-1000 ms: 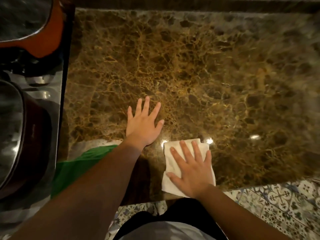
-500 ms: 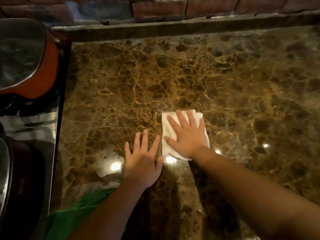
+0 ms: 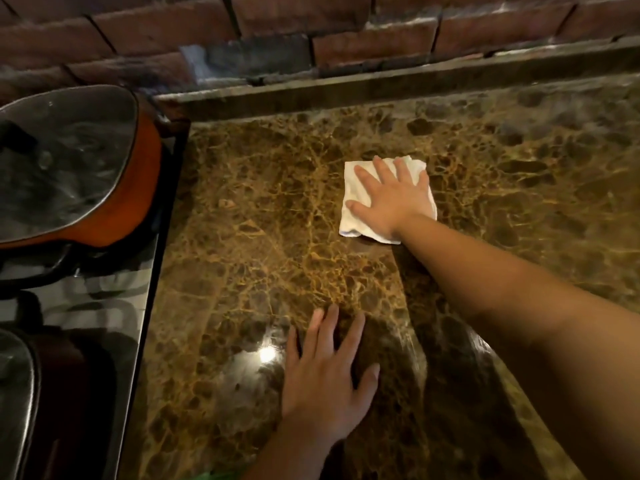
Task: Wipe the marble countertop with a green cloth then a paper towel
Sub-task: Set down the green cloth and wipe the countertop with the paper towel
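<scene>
Right hand [image 3: 393, 199] flat, fingers spread, pressing folded paper towel [image 3: 353, 220] onto far bench [image 3: 242, 237]. Left hand [image 3: 323, 382] flat, spread on near bench, holding nothing.

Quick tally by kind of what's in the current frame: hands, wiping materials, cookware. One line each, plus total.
Hands: 2, left hand flat on the marble countertop, right hand flat on the paper towel.
Wiping materials: 2, the white paper towel and a sliver of green cloth at the bottom edge.
Cookware: 2, an orange pot with glass lid and a dark pot on the stovetop.
Total: 6

arms: bare, no sleeves | hands [image 3: 322, 386]: bare, no gloves, no rings
</scene>
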